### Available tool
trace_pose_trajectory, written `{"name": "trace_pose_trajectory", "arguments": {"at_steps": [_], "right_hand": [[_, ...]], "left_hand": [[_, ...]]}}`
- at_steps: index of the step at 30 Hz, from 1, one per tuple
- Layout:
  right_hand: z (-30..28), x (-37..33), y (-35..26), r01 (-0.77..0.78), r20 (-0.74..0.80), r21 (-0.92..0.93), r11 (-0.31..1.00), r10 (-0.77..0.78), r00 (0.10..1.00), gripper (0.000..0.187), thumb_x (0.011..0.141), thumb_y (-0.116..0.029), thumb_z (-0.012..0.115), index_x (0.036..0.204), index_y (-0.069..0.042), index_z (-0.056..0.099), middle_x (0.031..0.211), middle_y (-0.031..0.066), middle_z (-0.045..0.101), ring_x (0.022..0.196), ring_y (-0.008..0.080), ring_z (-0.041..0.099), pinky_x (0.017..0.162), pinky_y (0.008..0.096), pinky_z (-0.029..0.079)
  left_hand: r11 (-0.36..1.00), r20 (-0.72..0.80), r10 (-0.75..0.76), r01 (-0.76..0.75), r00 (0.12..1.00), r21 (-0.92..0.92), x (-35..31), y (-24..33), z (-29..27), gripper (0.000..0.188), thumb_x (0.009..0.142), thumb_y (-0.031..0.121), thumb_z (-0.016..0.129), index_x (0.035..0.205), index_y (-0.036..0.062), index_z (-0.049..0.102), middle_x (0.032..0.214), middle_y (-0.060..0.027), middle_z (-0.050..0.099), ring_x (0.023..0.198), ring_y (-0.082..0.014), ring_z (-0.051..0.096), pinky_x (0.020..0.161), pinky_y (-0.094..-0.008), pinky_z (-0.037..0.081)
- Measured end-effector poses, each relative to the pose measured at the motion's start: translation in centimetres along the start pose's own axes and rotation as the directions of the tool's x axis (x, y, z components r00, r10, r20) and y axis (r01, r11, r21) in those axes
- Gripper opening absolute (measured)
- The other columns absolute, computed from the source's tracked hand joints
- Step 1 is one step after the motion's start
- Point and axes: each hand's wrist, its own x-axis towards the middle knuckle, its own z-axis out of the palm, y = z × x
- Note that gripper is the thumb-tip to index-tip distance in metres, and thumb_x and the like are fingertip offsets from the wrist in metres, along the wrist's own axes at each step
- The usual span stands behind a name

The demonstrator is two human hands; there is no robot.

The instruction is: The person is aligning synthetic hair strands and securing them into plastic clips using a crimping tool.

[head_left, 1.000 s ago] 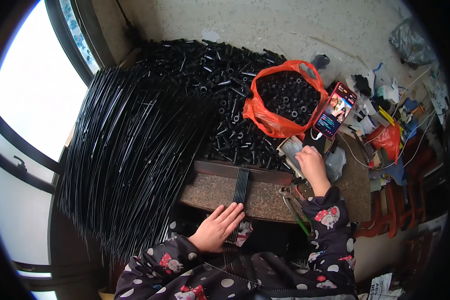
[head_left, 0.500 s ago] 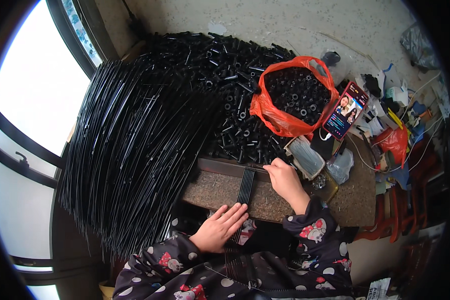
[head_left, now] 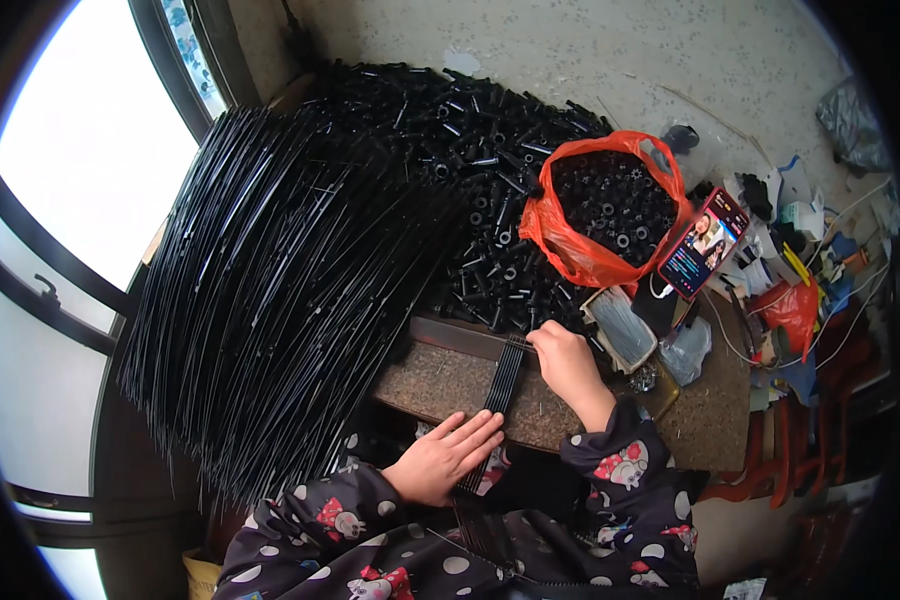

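A flat row of thin black rods (head_left: 507,378) lies side by side across the brown speckled board (head_left: 440,378), running toward my lap. My left hand (head_left: 442,462) rests flat on the near part of this row, fingers stretched out over the rods. At the row's far end, my right hand (head_left: 566,368) is closed in a pinch. Between its thumb and forefinger is a thin, needle-like piece (head_left: 519,343) that lies crosswise at the rod ends. Its exact kind is too small to make out.
On the left lies a big heap of long black rods (head_left: 280,300). Behind it are piled black plastic tube-like parts (head_left: 470,140). A red plastic bag (head_left: 580,264) holds small black parts. To its right are a lit phone (head_left: 703,243) and a box of thin pins (head_left: 622,328).
The whole view has shifted slightly, so things sit a little farther right. My left hand stays flat on the rods, and my right hand keeps its pinch at their far end.
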Motion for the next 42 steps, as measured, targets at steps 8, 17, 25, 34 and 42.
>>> {"name": "trace_pose_trajectory", "arguments": {"at_steps": [8, 17, 25, 34, 42], "right_hand": [[-3.2, -1.3, 2.7, 0.291, -0.014, -0.37, 0.882, -0.319, 0.948, 0.008, 0.072, -0.008, 0.062, 0.078, -0.004, 0.059, 0.08, 0.0048, 0.054, 0.074, 0.0231, 0.055, 0.059, 0.0332, 0.046], [-2.7, -1.3, 2.7, 0.165, -0.025, -0.064, 0.984, -0.166, 0.986, 0.017, 0.075, -0.002, 0.056, 0.089, -0.009, 0.063, 0.08, 0.0086, 0.054, 0.072, 0.0287, 0.058, 0.061, 0.0369, 0.047], [-2.5, -0.8, 3.2, 0.134, 0.01, 0.079, 0.988, -0.135, 0.991, 0.013, 0.076, -0.001, 0.058, 0.085, -0.006, 0.065, 0.076, 0.0107, 0.056, 0.071, 0.0292, 0.058, 0.063, 0.0343, 0.046], [-2.5, -0.6, 2.0, 0.152, 0.021, 0.081, 0.985, -0.154, 0.988, 0.012, 0.076, -0.002, 0.058, 0.085, -0.006, 0.066, 0.075, 0.0104, 0.057, 0.071, 0.0294, 0.058, 0.063, 0.0345, 0.047], [-2.3, -0.4, -0.4, 0.017, 0.113, 0.058, 0.998, -0.023, 0.993, 0.044, 0.071, -0.014, 0.068, 0.111, -0.001, 0.054, 0.107, 0.0165, 0.052, 0.101, 0.0304, 0.052, 0.081, 0.0343, 0.044]], "left_hand": [[0.999, 0.001, -0.012, 0.012, 1.0, -0.051, -0.3, -0.2, -0.3, 0.092, 0.06, 0.027, 0.065, 0.137, -0.0005, 0.023, 0.146, -0.0163, 0.018, 0.136, -0.0266, 0.017, 0.108, -0.0408, 0.016], [1.0, -0.043, -0.006, 0.005, 0.999, -0.029, -0.6, -0.1, 0.2, 0.09, 0.062, 0.029, 0.064, 0.137, -0.0003, 0.024, 0.146, -0.0162, 0.019, 0.136, -0.027, 0.018, 0.108, -0.0406, 0.016], [1.0, -0.1, 0.017, -0.017, 0.995, 0.006, -1.0, 0.6, 0.4, 0.096, 0.066, 0.049, 0.066, 0.136, -0.0014, 0.024, 0.145, -0.0164, 0.019, 0.136, -0.0274, 0.016, 0.108, -0.041, 0.017], [0.999, -0.122, 0.04, -0.038, 0.992, 0.013, -1.3, 0.7, 0.6, 0.094, 0.07, 0.052, 0.062, 0.136, -0.0019, 0.024, 0.145, -0.0181, 0.018, 0.136, -0.0283, 0.017, 0.107, -0.0426, 0.019], [0.995, -0.259, 0.066, -0.084, 0.964, -0.056, -0.4, 0.2, 1.2, 0.094, 0.07, 0.063, 0.057, 0.133, -0.0019, 0.032, 0.141, -0.02, 0.026, 0.133, -0.0324, 0.023, 0.107, -0.0444, 0.021]]}}
